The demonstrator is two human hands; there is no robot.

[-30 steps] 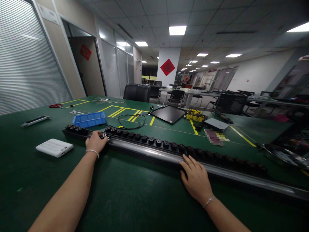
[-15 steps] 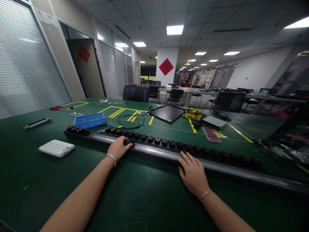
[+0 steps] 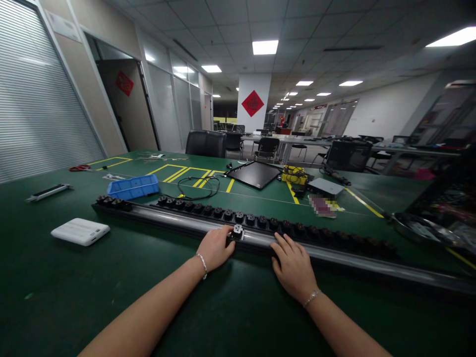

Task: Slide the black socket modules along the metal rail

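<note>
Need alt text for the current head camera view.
A person's left hand is at a small block on a long metal rail; the right hand rests farther right along it. Behind the rail on the green table are a row of black blocks and a blue bin.

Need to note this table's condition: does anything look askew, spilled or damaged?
Nothing looks spilled or damaged around the long rail; only the dark cables bunched untidily over the yellow box beyond it stand out. The reddish item is pixelated, so I can't judge it.

Rail [image 3: 167, 218] on table [image 3: 208, 312] — bin [image 3: 133, 187] behind left end, scissors [image 3: 79, 168] farther left
</note>
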